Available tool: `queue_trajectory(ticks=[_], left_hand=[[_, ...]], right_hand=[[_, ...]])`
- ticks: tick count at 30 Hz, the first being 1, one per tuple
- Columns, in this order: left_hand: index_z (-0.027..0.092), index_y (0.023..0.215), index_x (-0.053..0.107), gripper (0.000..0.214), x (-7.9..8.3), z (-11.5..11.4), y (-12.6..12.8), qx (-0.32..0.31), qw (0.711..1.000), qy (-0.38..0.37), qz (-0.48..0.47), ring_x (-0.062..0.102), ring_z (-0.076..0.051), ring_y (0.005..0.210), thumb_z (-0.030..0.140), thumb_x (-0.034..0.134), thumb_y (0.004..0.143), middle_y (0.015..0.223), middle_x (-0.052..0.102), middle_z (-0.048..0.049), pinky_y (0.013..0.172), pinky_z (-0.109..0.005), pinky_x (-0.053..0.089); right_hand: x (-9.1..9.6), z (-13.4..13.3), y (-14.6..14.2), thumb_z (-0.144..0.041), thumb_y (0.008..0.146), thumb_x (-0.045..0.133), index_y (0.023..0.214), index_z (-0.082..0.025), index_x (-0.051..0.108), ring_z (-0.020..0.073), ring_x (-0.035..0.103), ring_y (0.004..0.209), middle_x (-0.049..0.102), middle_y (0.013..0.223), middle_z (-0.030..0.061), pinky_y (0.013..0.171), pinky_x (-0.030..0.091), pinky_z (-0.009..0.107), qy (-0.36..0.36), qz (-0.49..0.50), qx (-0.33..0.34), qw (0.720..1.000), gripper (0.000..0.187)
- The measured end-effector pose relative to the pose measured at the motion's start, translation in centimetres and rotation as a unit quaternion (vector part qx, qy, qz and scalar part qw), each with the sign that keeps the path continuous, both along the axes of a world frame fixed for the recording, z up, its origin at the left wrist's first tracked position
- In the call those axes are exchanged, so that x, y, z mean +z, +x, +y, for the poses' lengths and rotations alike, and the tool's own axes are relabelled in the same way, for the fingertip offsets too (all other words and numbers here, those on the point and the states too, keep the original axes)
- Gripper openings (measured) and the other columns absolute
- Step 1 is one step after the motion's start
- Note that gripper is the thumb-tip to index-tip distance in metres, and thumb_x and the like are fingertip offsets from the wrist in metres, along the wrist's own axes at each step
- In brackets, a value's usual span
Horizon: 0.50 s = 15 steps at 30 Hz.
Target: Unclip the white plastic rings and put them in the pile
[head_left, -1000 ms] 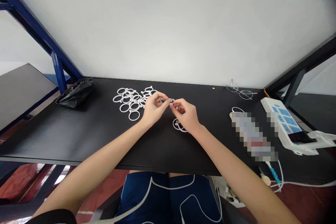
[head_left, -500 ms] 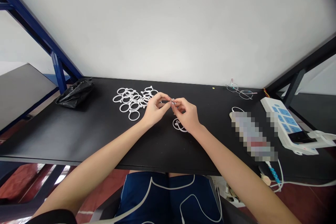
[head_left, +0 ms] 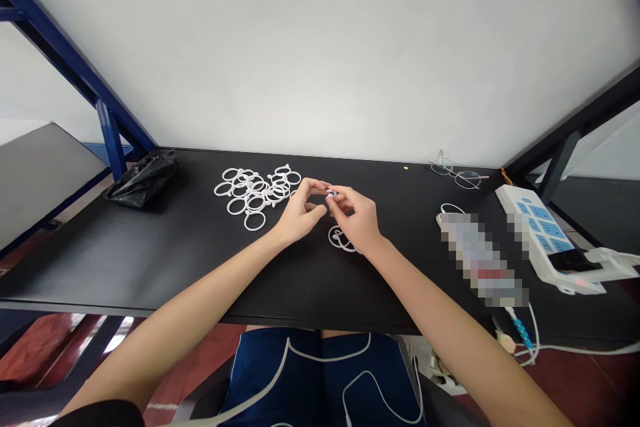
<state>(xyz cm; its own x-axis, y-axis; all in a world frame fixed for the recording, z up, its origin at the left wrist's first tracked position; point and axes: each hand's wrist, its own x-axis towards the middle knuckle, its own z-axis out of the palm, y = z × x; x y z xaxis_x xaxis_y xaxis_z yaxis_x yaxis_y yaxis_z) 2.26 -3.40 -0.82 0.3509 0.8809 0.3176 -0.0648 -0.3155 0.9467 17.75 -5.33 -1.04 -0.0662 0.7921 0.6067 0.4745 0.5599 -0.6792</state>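
Near the middle of the black table, my right hand [head_left: 356,210] pinches a small white piece [head_left: 332,194] between thumb and fingers; its exact kind is too small to make out. My left hand [head_left: 303,210] is beside it, index fingertip at the piece and thumb lowered apart from the index finger. Below my right hand lie white plastic rings [head_left: 336,237], partly covered by it. A loose pile of white plastic rings [head_left: 256,202] with small knobs spreads to the left of my left hand.
A black plastic bag [head_left: 143,180] lies at the far left. On the right are eyeglasses [head_left: 467,179], a blurred-out phone-like object [head_left: 483,260] with a cable, and a white power strip [head_left: 520,203]. A pale wall [head_left: 320,67] stands behind the table [head_left: 190,260].
My left thumb has dropped away from the small white piece, widening the gap to the index finger. My right hand keeps its pinch in nearly the same spot.
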Motion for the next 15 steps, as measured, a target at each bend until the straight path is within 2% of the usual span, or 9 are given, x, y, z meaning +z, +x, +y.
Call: queue_trajectory(ticks=[7, 12, 15], left_hand=[[0.022, 0.116, 0.048, 0.039, 0.06, -0.10, -0.04, -0.028, 0.998, 0.010, 0.062, 0.051, -0.025, 0.123, 0.020, 0.062, 0.080, 0.129, 0.051, -0.0107, 0.078, -0.029, 0.054], [0.021, 0.117, 0.049, 0.035, 0.16, -0.27, 0.15, -0.052, 0.994, 0.017, 0.097, 0.059, -0.022, 0.109, 0.027, 0.061, 0.086, 0.120, 0.056, -0.0098, 0.070, -0.025, 0.052], [0.020, 0.110, 0.052, 0.028, -0.14, -0.07, 0.16, -0.052, 0.994, 0.011, 0.093, 0.062, -0.019, 0.098, 0.031, 0.061, 0.087, 0.110, 0.060, -0.0080, 0.064, -0.023, 0.051]], right_hand=[[-0.07, -0.09, -0.04, -0.028, 0.089, 0.061, 0.094, -0.021, 0.066, 0.0151, 0.068, 0.061, 0.070, 0.077, 0.0024, 0.060, 0.057, 0.026, 0.006, -0.001, 0.006, 1.000, 0.010], [-0.03, -0.05, 0.07, -0.029, 0.089, 0.061, 0.087, -0.021, 0.066, 0.0154, 0.066, 0.063, 0.070, 0.078, 0.0026, 0.060, 0.056, 0.027, 0.023, -0.008, -0.004, 1.000, 0.010], [0.08, -0.12, 0.04, -0.029, 0.089, 0.061, 0.086, -0.022, 0.067, 0.0150, 0.065, 0.064, 0.069, 0.077, 0.0019, 0.060, 0.056, 0.027, 0.027, -0.004, 0.010, 1.000, 0.010]])
